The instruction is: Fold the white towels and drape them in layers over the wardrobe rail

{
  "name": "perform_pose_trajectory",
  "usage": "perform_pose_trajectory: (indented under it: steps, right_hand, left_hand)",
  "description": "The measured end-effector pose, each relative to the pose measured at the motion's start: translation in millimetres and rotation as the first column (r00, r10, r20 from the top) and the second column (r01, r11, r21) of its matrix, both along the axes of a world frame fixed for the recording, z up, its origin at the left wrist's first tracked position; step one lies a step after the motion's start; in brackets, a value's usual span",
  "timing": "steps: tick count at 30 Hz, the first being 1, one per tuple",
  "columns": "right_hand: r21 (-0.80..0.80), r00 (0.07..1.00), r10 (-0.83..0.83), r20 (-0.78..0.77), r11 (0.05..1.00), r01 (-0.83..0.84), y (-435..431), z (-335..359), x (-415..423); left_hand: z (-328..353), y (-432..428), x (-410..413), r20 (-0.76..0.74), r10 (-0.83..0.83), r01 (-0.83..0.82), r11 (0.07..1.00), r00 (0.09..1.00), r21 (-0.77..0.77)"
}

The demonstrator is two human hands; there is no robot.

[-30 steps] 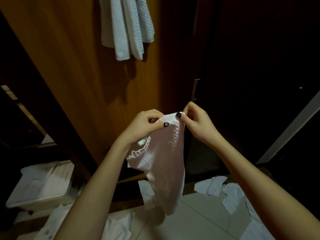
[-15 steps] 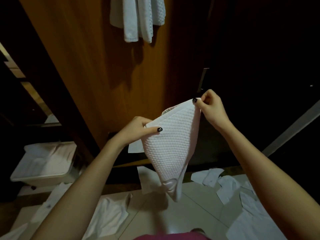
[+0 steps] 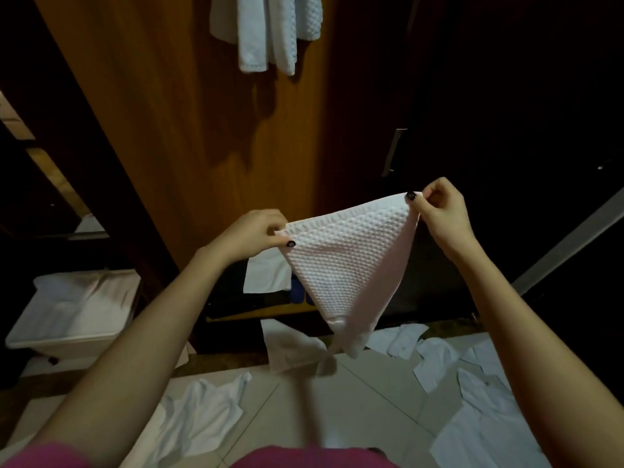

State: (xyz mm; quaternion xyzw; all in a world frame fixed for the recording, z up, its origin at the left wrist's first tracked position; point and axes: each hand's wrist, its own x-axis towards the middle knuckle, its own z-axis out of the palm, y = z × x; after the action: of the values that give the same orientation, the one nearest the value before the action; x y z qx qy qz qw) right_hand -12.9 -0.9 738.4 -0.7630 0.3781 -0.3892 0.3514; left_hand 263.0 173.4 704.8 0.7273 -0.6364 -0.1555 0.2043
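Wood wardrobe panel (image 3: 189, 130) behind, loose towels (image 3: 202, 410) across the floor (image 3: 354, 407) at six o'clock, hung towels (image 3: 266, 32) at twelve. Dead centre, the waffle towel (image 3: 347, 261) has just been drawn taut along its top edge, left hand (image 3: 253, 231) and right hand (image 3: 442, 211) each pinching a corner. Folding comes next, I'd say.

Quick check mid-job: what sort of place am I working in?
Likely a bedroom or hotel wardrobe nook: wooden wardrobe panel, hung towels above, linen strewn on the tiled floor. Left hand and right hand pinch a waffle towel.
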Motion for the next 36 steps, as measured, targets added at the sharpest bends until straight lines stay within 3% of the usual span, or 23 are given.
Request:
perform_pose_trajectory:
  steps: [2,4,8,11,14,18,20,24,27,29,31,34,36]
  right_hand:
    - [0.122,0.993,0.072,0.088,0.989,-0.082,-3.3,8.7,-4.2]
    - [0.200,0.988,0.149,0.047,0.967,-0.155,-5.4,15.9,-9.5]
    - [0.168,0.923,0.221,-0.315,0.970,-0.175,-9.6,26.7,-16.9]
    - [0.055,0.761,0.185,-0.622,0.980,-0.193,-10.9,24.3,-14.8]
    - [-0.065,0.653,0.074,-0.754,0.980,-0.187,-3.9,16.6,-8.1]
    - [-0.116,0.685,0.014,-0.728,0.983,-0.144,12.1,7.4,6.3]
    - [-0.168,0.712,-0.031,-0.701,0.978,-0.124,20.8,1.7,12.8]
    - [-0.078,0.944,-0.055,-0.326,0.996,0.032,35.1,-5.0,22.0]
    - [-0.057,0.988,-0.115,-0.106,0.992,0.109,41.2,-2.3,27.5]
    - [-0.103,0.985,-0.130,-0.110,0.988,0.119,42.9,0.5,28.7]
    - [-0.210,0.960,-0.165,-0.227,0.971,0.117,45.7,3.6,28.7]
    - [-0.315,0.927,-0.186,-0.326,0.946,0.079,59.6,2.8,28.4]
    - [-0.279,0.948,-0.037,-0.316,0.959,-0.056,77.0,1.7,29.0]
  left_hand:
    - [2.9,0.3,-1.2,-0.307,0.018,-0.031,0.999,0.952,-0.039]
    - [6.9,2.2,-4.3,-0.446,0.045,-0.083,0.994,0.894,-0.065]
    - [13.5,0.1,-11.8,-0.560,0.106,-0.205,0.972,0.822,-0.117]
    - [13.5,-3.3,-14.8,-0.588,0.153,-0.283,0.950,0.794,-0.135]
    - [16.8,-3.6,-15.5,-0.552,0.188,-0.324,0.932,0.813,-0.160]
    - [22.2,1.0,-7.5,-0.467,0.312,-0.393,0.916,0.827,-0.083]
    - [23.3,7.2,-6.7,-0.544,0.372,-0.481,0.874,0.752,-0.066]
    - [21.5,21.7,-9.7,-0.762,0.249,-0.544,0.825,0.598,-0.157]
    - [26.8,23.2,-19.3,-0.857,0.162,-0.616,0.760,0.489,-0.208]
    - [31.8,21.6,-25.5,-0.835,0.201,-0.687,0.680,0.512,-0.258]
    - [32.4,18.4,-32.5,-0.773,0.276,-0.722,0.616,0.571,-0.313]
    - [26.8,11.5,-50.7,-0.705,0.375,-0.739,0.598,0.601,-0.312]
    - [23.5,8.4,-65.6,-0.678,0.402,-0.727,0.621,0.616,-0.293]
